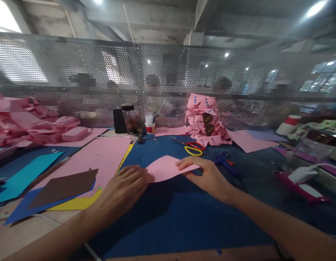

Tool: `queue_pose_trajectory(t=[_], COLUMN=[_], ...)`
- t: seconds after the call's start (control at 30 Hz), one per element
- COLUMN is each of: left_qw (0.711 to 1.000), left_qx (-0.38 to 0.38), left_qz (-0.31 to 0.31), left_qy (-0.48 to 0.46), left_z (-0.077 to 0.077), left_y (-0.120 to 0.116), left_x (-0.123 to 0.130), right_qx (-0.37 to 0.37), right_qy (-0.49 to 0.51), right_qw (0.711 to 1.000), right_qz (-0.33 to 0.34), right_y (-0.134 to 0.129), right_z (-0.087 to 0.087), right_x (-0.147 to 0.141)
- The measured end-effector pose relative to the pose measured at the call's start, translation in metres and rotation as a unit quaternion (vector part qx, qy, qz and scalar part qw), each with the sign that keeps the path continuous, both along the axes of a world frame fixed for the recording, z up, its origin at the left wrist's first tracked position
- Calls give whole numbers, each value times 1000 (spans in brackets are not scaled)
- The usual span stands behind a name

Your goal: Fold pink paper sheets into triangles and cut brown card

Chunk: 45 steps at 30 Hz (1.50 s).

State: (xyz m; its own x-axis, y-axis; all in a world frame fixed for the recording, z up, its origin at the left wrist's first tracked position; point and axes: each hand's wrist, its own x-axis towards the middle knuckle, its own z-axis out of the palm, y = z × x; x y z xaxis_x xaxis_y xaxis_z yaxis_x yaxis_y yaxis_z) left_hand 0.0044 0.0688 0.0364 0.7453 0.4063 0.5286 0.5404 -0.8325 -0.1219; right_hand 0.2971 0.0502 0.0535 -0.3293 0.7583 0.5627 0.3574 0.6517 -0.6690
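A small pink sheet of paper is held between my two hands over the dark blue table covering, slightly curved. My left hand is closed on its left end, with the fingertips partly hidden at the edge. At the opposite end, my right hand pinches the paper between thumb and fingers. Beyond my right hand lie scissors with red and yellow handles. A dark blue tool, perhaps a glue gun, rests just past my right wrist.
Left are a large pink sheet, brown card, turquoise card and heaped pink paper pieces. A dotted pink pile, lidded jar and paper cup stand by the perforated screen. Right is a clear container.
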Motion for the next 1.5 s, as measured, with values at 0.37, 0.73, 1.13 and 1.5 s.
queue_pose_trajectory(t=[0.37, 0.73, 1.13, 1.5], left_qw=[999, 993, 972, 956], left_qx=[-37, -96, -217, -282], left_qz=[-34, -67, -76, -55], left_qy=[18, -21, -53, -66], left_z=[-15, -22, -33, -30], left_y=[17, 27, 30, 31], left_x=[21, 25, 19, 21], right_qx=[44, 35, 37, 30], right_qy=[-267, -310, -334, -346], right_qw=[962, 949, 941, 937], right_qz=[-40, -41, -33, -22], right_y=[-2, 0, -1, 0], right_z=[-13, -16, -18, -17], right_x=[27, 25, 20, 21])
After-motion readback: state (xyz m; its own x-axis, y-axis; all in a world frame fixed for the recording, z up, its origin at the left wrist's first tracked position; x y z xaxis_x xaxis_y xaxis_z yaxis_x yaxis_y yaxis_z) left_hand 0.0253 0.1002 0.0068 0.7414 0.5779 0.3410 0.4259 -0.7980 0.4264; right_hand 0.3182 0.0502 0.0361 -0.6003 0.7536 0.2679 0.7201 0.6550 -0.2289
